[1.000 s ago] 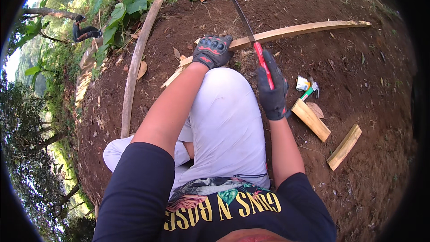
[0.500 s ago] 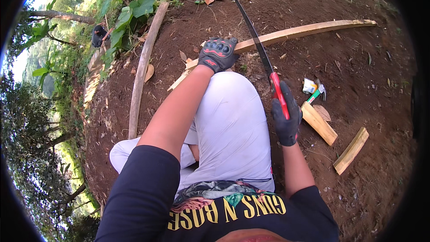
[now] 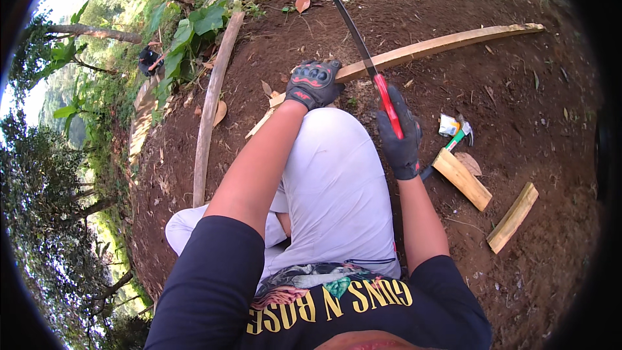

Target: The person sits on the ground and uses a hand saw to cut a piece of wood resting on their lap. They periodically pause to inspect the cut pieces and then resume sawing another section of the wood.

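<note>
My left hand point(image 3: 314, 84), in a black and red glove, is wrapped round a long wooden plank point(image 3: 447, 44) just beyond my raised knee. The plank runs from beside that knee out to the far right. My right hand point(image 3: 399, 135), gloved too, grips the red handle of a handsaw point(image 3: 353, 34). Its long dark blade lies across the plank, to the right of my left hand, with the tip pointing away toward the far left. Whether the teeth have cut into the wood cannot be seen from here.
On the soil at right lie a green hammer point(image 3: 459, 136), a white and yellow packet point(image 3: 448, 124) and two short wood pieces point(image 3: 463, 178) point(image 3: 513, 218). A long pole point(image 3: 216, 107) lies to my left. Beyond it are leafy plants point(image 3: 206, 16) and another person in dark clothing point(image 3: 149, 61).
My right hand has pushed the saw forward, away from me and slightly left, so the handle is now close to the plank. My left hand keeps its hold.
</note>
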A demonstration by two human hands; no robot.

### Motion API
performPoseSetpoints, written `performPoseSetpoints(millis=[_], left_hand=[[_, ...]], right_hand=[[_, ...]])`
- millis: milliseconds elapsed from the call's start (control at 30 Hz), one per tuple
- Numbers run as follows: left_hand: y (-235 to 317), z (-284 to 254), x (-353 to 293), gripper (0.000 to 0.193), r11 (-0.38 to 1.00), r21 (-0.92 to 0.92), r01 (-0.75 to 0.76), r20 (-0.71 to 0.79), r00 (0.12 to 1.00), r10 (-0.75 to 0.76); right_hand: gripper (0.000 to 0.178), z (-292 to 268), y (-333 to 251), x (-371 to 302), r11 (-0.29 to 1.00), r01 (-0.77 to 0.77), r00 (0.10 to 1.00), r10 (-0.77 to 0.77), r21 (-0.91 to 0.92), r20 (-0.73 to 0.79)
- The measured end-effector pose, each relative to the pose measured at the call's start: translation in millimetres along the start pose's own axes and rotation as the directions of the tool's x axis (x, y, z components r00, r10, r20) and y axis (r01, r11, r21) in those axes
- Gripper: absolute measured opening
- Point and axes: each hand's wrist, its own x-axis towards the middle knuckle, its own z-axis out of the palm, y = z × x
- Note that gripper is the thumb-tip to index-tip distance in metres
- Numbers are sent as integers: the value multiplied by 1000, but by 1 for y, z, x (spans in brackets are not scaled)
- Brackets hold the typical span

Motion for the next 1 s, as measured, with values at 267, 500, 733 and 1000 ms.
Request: performPoseSetpoints(millis=[267, 500, 733, 1000], left_hand=[[-5, -1, -4, 40, 1000, -9, 26, -4, 1000, -26], [-4, -9, 1, 46, 1000, 12, 18, 11, 1000, -19], [-13, -2, 0, 49, 999, 22, 23, -39, 999, -22], [-8, 0, -6, 40, 996, -11, 83, 5, 997, -83]], right_hand=[[57, -88, -35, -146, 919, -309, 915, 357, -244, 186], [63, -77, -43, -125, 957, -220, 957, 249, -192, 146], [62, -62, -47, -112, 968, -47, 986, 85, -245, 145], [56, -39, -57, -40, 985, -76, 990, 93, -152, 110]])
